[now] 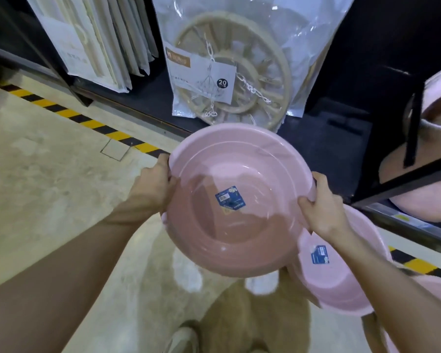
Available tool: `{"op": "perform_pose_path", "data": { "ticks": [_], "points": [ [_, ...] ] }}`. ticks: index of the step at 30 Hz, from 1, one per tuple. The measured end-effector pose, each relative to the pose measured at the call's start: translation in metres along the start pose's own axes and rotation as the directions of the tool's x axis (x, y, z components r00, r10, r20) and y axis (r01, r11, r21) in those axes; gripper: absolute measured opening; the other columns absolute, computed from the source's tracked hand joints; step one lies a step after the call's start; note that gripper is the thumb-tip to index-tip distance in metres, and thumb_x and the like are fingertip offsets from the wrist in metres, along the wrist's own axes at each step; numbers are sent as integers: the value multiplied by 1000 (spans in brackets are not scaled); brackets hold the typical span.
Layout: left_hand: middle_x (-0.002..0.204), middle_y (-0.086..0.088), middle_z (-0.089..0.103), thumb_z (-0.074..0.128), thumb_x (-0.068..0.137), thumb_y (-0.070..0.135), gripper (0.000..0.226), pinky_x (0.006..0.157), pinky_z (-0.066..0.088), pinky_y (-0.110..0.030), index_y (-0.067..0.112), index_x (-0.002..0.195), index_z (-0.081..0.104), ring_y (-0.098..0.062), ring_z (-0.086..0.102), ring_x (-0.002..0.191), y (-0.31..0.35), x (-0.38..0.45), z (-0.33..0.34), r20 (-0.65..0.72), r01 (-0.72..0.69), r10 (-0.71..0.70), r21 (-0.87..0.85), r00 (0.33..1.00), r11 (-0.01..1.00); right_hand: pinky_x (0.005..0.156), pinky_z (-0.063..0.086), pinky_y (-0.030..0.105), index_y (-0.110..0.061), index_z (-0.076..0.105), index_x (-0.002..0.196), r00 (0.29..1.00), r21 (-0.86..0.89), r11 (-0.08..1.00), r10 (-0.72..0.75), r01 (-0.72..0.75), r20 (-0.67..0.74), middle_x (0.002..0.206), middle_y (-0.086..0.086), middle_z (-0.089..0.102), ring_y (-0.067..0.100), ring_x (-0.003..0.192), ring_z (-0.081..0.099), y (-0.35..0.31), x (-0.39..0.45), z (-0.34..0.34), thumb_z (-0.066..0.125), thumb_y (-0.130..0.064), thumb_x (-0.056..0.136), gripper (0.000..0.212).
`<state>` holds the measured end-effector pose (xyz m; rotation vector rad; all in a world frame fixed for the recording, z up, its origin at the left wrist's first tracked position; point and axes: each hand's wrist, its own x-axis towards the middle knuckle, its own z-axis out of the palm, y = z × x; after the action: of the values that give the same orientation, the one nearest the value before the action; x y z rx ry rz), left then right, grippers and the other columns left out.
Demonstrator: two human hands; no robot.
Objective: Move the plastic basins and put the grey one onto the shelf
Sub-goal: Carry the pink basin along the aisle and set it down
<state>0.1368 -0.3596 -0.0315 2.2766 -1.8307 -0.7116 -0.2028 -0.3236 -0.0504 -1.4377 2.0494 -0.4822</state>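
1. Aisle, mid-carry: we hold a pink basin (236, 200) in the air in front of the black shelf (341, 138), tipped so its inside faces us, a blue label (230, 200) stuck to its floor.
2. Our left hand (154, 186) grips the basin's left rim, fingers wrapped round the edge; our right hand (321, 205) clamps the right rim, thumb over the lip and fingers behind.
3. A second pink basin (341, 271) sits lower right, partly under our right forearm; more pink basins (433, 159) fill the shelf bay at far right.
4. No grey basin is in view, so we cannot say where it is.
5. We judge the basin light, thin-walled and somewhat flexible, with a glossy, slippery skin; the broad rolled rim is the sound place to hold it, at opposite sides as now.
6. It looks sturdy rather than fragile, though squeezing one side could flex it.
7. A bagged round clothes hanger (229, 72) leans on the shelf just behind the basin.
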Motion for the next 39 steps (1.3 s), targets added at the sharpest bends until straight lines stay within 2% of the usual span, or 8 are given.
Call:
{"op": "perform_pose_path", "data": {
  "ticks": [5,8,11,18,25,31,34,39],
  "points": [
    [106,-21,63,51,91,32,40,87,50,-51,22,128,41,-45,56,99,-48,41,94,49,37,-37,9,998,999,73,45,40,-24,37,127,999,-102,994,-45,47,18,93,7,57,32,81,50,53,41,82,49,-19,88,42],
    [102,-19,61,51,90,33,34,85,50,-50,22,120,41,-44,55,96,-71,52,139,44,28,-27,-16,999,999,60,46,40,-19,37,112,994,-158,981,-105,109,31,82,4,54,30,74,51,76,51,112,50,-15,88,27],
    [95,-15,62,52,88,31,25,76,51,-47,23,111,45,-42,56,89,-88,55,164,54,-18,21,-56,998,998,50,35,30,-17,36,105,990,-157,977,-143,143,13,78,-4,50,11,67,48,95,50,130,52,-9,89,23],
    [91,-11,64,52,88,24,33,74,49,-41,24,121,52,-39,55,91,-103,53,184,65,-109,113,-58,991,992,62,47,37,-18,41,101,992,-253,959,-120,128,47,85,4,59,22,68,54,114,42,149,49,-11,93,13],
    [99,-20,62,51,92,16,18,81,50,-45,5,107,48,-45,55,98,-102,54,199,132,-65,64,2,989,998,77,51,40,-6,48,116,991,-331,943,4,42,135,106,18,63,36,93,60,112,44,163,51,-8,90,26],
    [98,-24,61,47,93,13,14,66,47,-40,6,103,40,-43,58,86,-106,52,209,146,-41,42,-11,988,999,79,50,41,-7,38,127,987,-299,954,78,-32,142,96,12,52,32,82,52,113,44,180,48,-7,93,35],
    [94,-21,63,47,94,14,22,63,49,-36,9,115,45,-40,63,79,-109,50,211,134,-46,54,-61,990,997,80,53,45,-12,36,127,985,-278,959,95,-51,145,98,13,55,33,84,56,115,45,180,46,-8,93,36],
    [98,-21,64,48,92,14,20,73,53,-42,9,112,49,-42,61,85,-109,51,201,74,-79,83,-60,994,995,80,55,48,-20,39,123,991,-233,972,48,-18,125,104,14,62,35,86,61,114,44,176,46,-11,92,34]
  ]
}}
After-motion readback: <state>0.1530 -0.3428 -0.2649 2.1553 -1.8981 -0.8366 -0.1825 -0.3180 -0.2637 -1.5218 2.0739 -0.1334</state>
